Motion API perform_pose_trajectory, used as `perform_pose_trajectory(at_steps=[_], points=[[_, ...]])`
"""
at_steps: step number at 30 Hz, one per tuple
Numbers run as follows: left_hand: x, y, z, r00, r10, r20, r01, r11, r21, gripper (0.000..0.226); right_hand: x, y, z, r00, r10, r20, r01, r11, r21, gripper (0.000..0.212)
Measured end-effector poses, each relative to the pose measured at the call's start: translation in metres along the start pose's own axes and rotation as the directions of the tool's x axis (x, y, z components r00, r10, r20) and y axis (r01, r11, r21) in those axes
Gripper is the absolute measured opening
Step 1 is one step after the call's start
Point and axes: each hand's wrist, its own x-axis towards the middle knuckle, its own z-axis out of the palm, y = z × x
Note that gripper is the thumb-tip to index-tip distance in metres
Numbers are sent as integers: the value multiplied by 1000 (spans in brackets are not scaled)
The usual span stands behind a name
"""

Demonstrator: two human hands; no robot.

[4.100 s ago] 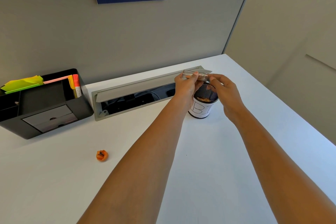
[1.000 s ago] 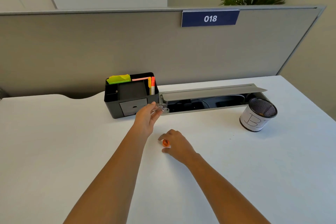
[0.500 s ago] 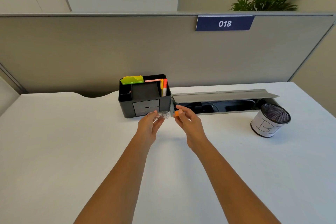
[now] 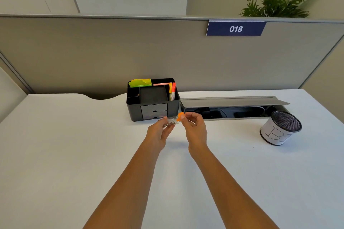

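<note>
Head view: orange cap against clear vial

The organizer is standing at the back edge of the desk, near its middle. The cable trough is lying along that edge just to the organizer's right, and the partition is rising behind both. The cup is sitting before the trough's right end, while the left hand and right hand are meeting just before the organizer's right front corner, holding the vial between them with the cap at its right end.
</note>
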Motion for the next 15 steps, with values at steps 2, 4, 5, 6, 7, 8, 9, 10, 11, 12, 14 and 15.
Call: perform_pose_trajectory(at_steps=[2,4,5,6,7,8,9,10,11,12,14,15], points=[[0,0,0,1000,-4,-1,4,1000,5,37,-1,1,1,998,-39,47,43,996,-81,36],[1,0,0,1000,1,1,-1,1000,23,36,0,2,0,989,-101,107,119,977,-179,38],[2,1,-1,1000,7,2,-7,999,35,36,1,3,-1,981,-140,138,169,958,-230,37],[3,2,-1,1000,17,7,-17,999,45,37,2,2,-3,970,-175,168,216,937,-275,35],[4,3,-1,1000,28,13,-28,998,53,37,4,1,-5,960,-200,196,255,916,-311,33],[5,5,-2,999,38,17,-39,997,62,38,5,0,-7,950,-216,225,284,898,-335,33],[7,5,-2,999,49,16,-50,996,74,38,7,-1,-9,941,-226,252,307,884,-353,32],[8,6,-3,998,59,12,-60,994,89,39,8,-3,-10,932,-232,279,326,872,-365,32],[10,6,-3,997,71,7,-71,992,105,39,8,-5,-12,923,-235,305,343,862,-373,32],[10,6,-3,997,81,4,-81,990,118,39,9,-7,-13,915,-235,328,355,855,-378,32],[11,7,-4,995,98,0,-97,985,141,40,10,-10,-15,904,-224,364,365,847,-386,32],[11,7,-5,995,104,-1,-103,982,157,41,10,-12,-16,900,-219,377,369,843,-392,32]])
